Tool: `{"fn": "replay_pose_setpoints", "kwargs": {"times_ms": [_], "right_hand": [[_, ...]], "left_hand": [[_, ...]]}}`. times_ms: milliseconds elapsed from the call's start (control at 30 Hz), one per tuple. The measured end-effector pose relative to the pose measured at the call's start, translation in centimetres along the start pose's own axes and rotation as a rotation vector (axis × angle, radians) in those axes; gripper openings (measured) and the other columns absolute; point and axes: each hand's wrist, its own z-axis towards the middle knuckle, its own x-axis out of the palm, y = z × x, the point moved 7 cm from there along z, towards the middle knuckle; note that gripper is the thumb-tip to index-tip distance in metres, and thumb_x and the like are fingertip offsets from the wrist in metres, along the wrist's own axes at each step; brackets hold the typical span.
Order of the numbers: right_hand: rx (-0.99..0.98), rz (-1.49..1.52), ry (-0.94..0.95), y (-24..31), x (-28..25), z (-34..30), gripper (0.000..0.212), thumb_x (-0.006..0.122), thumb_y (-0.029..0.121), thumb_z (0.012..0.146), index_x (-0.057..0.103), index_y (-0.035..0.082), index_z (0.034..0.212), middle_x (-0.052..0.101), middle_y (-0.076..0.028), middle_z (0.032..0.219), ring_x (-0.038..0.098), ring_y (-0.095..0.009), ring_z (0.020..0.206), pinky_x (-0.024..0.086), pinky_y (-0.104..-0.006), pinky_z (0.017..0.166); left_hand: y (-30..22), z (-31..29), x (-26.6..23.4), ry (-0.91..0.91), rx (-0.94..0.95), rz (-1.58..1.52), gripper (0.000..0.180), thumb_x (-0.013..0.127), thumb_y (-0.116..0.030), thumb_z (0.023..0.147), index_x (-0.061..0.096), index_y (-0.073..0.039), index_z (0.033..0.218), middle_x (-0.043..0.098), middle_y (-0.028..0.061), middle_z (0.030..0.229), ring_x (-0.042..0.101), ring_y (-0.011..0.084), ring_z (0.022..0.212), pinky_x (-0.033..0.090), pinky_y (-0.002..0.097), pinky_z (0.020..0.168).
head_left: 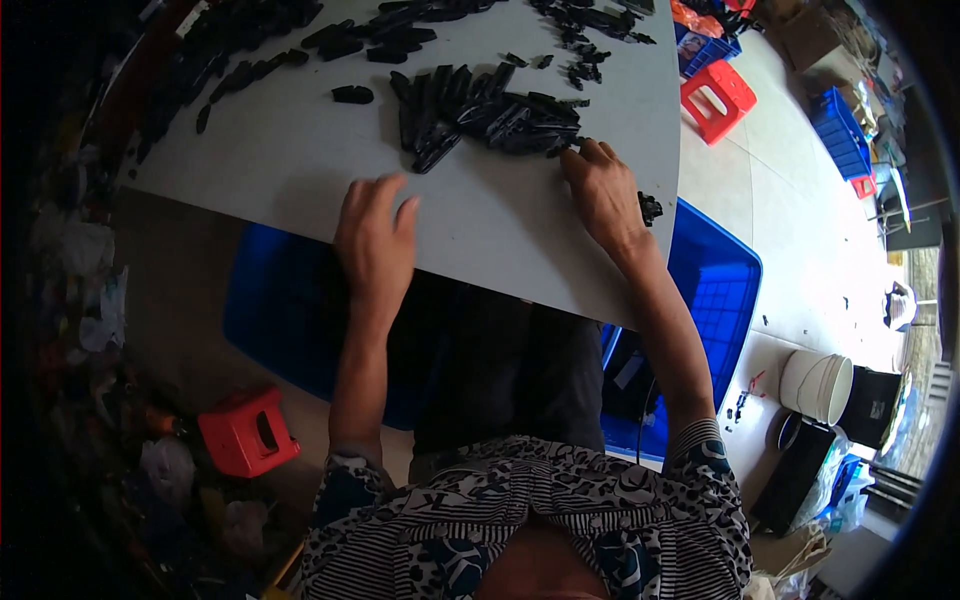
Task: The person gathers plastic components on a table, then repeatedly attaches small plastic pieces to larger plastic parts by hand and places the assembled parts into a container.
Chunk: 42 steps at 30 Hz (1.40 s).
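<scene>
Right hand point(603, 195) lies flat, fingers spread, holding nothing — we see its fingertips touching the near edge of the black plastic parts pile point(490, 115), just ahead. Left hand point(375, 240) open, empty — pile ahead, to its right.

Small workshop / parts-sorting floor, not home or office. Bare grey counter point(300, 170) heaped with loose black plastic parts point(480, 110), more piles toward far edge. Big blue plastic crate point(715, 280) under counter, smaller blue crates point(838, 130) stacked along right side. Red plastic stools point(717, 98) on tiled floor point(800, 240), another at lower left. White bucket point(818, 385) and black bins at right. Scrap and crumpled plastic bags point(90, 270) littered along left. Stray black bits scattered on floor.
</scene>
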Motion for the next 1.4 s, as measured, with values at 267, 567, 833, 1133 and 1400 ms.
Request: {"fn": "replay_pose_setpoints", "kwargs": {"times_ms": [267,567,833,1133,1400], "right_hand": [[0.286,0.662,-0.113,2.8,-3.2,-3.1,0.022,0.066,-0.010,0.069,0.059,0.001,0.088,0.060,-0.010,0.080,0.062,-0.021,0.068,0.050,-0.0289,0.060],[0.671,1.756,-0.194,3.6,1.6,-8.2,0.012,0.066,0.000,0.082,0.061,-0.003,0.093,0.067,-0.014,0.077,0.065,-0.017,0.067,0.056,-0.0290,0.057],[0.659,1.665,-0.193,3.5,1.2,-9.0,0.012,0.065,-0.002,0.083,0.060,-0.003,0.094,0.067,-0.014,0.078,0.066,-0.018,0.069,0.057,-0.0292,0.059],[0.609,1.559,-0.273,3.1,-0.4,-8.8,0.010,0.066,-0.001,0.083,0.059,-0.002,0.091,0.067,-0.012,0.080,0.063,-0.013,0.067,0.054,-0.0254,0.061],[0.644,1.547,-0.281,2.9,-0.1,-9.4,0.009,0.066,-0.001,0.083,0.059,-0.002,0.090,0.067,-0.011,0.078,0.062,-0.013,0.064,0.052,-0.0239,0.060]], "left_hand": [[0.5,3.4,4.8,-0.027,0.056,0.254,0.032,0.074,-0.009,0.073,0.056,-0.004,0.098,0.052,0.0122,0.092,0.054,0.0310,0.091,0.046,0.0417,0.075],[-1.2,0.3,4.3,0.027,0.070,-0.081,0.029,0.067,0.003,0.074,0.051,-0.003,0.097,0.057,0.0137,0.089,0.056,0.0314,0.084,0.044,0.0413,0.072],[-4.4,-2.1,2.8,0.110,0.065,-0.449,0.030,0.064,0.008,0.075,0.059,-0.002,0.103,0.059,0.0120,0.095,0.059,0.0279,0.087,0.046,0.0343,0.073],[-6.8,-2.9,2.2,0.132,0.106,-0.519,0.031,0.063,0.012,0.073,0.063,-0.002,0.100,0.058,0.0103,0.098,0.059,0.0253,0.090,0.048,0.0322,0.074],[-6.8,-3.0,2.2,0.140,0.114,-0.507,0.031,0.064,0.012,0.072,0.063,-0.002,0.099,0.058,0.0104,0.096,0.059,0.0248,0.089,0.049,0.0319,0.072]]}}
